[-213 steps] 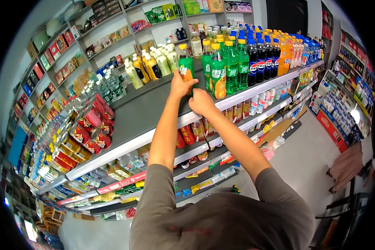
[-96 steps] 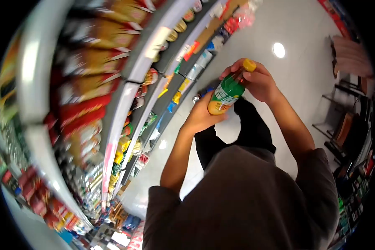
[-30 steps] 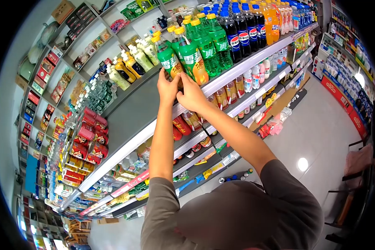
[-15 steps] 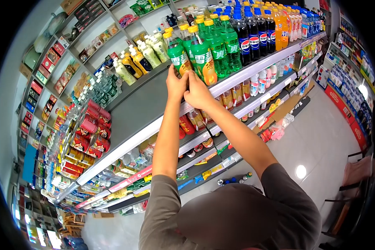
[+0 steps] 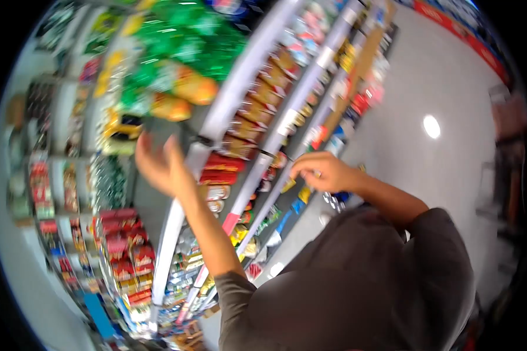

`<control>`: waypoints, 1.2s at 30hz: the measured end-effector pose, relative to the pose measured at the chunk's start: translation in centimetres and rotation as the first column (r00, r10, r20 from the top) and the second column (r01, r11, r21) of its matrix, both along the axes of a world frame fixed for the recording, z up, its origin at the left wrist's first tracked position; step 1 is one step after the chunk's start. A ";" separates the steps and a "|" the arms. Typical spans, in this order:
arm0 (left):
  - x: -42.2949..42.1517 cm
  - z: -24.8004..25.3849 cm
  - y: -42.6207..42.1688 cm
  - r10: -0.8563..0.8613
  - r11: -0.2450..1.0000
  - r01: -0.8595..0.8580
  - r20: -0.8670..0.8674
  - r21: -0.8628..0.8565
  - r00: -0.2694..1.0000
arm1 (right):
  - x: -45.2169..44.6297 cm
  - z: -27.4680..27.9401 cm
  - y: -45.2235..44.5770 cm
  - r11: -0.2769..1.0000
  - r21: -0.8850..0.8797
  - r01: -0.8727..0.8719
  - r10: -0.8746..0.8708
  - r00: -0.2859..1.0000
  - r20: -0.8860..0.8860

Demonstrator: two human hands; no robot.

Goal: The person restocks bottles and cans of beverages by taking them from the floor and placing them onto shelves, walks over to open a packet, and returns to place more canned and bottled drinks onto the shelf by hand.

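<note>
My left hand [image 5: 161,167] is over the top shelf, blurred, with thumb and fingers apart and nothing seen in it. Just beyond it stand green soda bottles [image 5: 184,41] with green and orange labels, smeared by motion. No finger touches them. My right hand [image 5: 329,171] hangs in front of the lower shelves, away from the bottles. Its fingers are loosely bent, and I see no object in them. The dark top shelf [image 5: 148,193] shows below my left hand.
Red cans [image 5: 120,234] stand in stacks at the left end of the top shelf. Lower tiers hold amber drink bottles [image 5: 255,114] and red packs [image 5: 221,169]. A long cardboard piece [image 5: 357,76] lies along the unit's base. Grey floor [image 5: 433,175] spreads to the right.
Both hands have come off the green bottles. My right hand has drawn back toward my body, while my left hand has opened over the shelf. The view has turned and blurred.
</note>
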State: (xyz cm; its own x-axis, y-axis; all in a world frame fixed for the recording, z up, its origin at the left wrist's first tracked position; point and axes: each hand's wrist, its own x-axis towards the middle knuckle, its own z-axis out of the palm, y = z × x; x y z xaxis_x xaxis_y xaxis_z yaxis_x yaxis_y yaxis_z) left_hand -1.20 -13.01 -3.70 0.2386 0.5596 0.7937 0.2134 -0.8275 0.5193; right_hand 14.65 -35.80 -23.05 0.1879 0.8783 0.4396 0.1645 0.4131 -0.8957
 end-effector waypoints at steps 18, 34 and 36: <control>15.3 -96.5 -22.9 -0.670 0.524 -0.327 -0.617 -0.787 0.413 | 3.1 -73.4 -16.7 0.039 -0.983 0.181 -0.513 0.848 0.136; 19.3 -82.1 -20.6 -0.957 0.040 -0.171 -0.087 -0.984 0.275 | 9.1 -63.2 -16.6 0.309 -0.908 0.283 -0.447 0.886 0.125; 20.4 -70.1 -20.5 -0.981 -0.045 -0.206 0.005 -0.978 0.191 | 7.7 -60.3 -16.5 0.436 -0.695 0.571 -0.340 0.820 0.461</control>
